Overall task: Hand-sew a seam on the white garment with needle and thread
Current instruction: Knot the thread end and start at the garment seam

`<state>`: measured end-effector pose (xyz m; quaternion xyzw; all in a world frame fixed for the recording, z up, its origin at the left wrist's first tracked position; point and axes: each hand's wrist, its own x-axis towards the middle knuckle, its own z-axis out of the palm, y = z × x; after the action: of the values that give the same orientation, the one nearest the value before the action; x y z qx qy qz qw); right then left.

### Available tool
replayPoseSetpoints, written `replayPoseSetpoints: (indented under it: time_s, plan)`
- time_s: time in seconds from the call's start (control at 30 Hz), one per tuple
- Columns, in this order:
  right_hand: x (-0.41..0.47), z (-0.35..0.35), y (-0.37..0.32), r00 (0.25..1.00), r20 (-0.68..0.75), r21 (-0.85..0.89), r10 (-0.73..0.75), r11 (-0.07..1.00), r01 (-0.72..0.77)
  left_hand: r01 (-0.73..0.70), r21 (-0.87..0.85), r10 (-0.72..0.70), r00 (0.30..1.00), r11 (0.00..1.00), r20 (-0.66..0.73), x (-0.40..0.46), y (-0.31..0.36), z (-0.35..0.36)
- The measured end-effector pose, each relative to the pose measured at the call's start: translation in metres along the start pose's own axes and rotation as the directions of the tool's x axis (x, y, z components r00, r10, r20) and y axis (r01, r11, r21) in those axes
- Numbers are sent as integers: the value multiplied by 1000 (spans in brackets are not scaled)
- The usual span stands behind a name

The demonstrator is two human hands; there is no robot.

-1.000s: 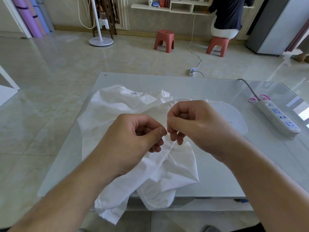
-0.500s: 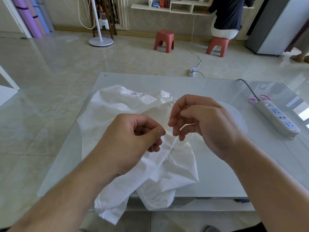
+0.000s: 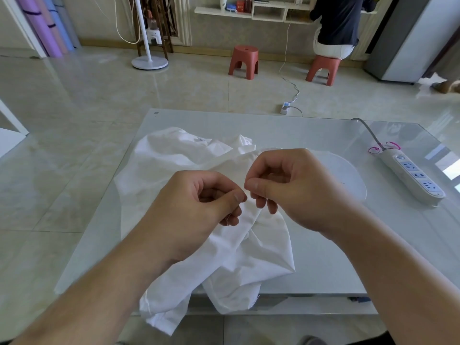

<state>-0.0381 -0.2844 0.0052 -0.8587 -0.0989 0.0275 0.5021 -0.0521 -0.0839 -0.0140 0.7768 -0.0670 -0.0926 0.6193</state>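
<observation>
My left hand [image 3: 199,207] and my right hand [image 3: 293,185] meet over the crumpled white cotton garment [image 3: 236,245], which lies on the pale frosted glass tabletop [image 3: 311,257] with its near end spilling over the front edge toward me. A raised fold of the cloth runs as a ridge from the far right down toward the near left, and it passes right between my two hands; that ridge is the line I judge the seam follows.

My left fingers are curled in, thumb pressed against the forefinger, pinching the fold on its left side. A fine white thread [image 3: 227,219] hangs just below that thumb. My right fingers are curled too, thumb and forefinger closed tight together at the tip, just beside my left thumb, almost touching it. I take it the needle sits in that right pinch, but it is too thin to make out, so I cannot tell for sure.

What matters for the next stitch, as I judge it: the fold lies directly under and just left of my right fingertips, its long axis slanting away from me, so the point should travel along that slant while my left hand keeps the edge taut. My right hand is the nearer one to the working spot.
</observation>
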Motion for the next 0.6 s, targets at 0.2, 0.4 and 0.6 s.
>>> replayPoseSetpoints:
  time_s: [0.2,0.4,0.6]
  plan:
    - [0,4,2,999,-29,28,-15,999,16,46,-66,-40,996,997,82,1,1,0]
    - [1,4,4,999,-48,49,2,999,0,61,-148,-51,996,987,68,1,-2,0]
    - [2,6,4,996,-89,-11,20,1000,-21,85,-381,-74,996,920,44,2,-5,1]
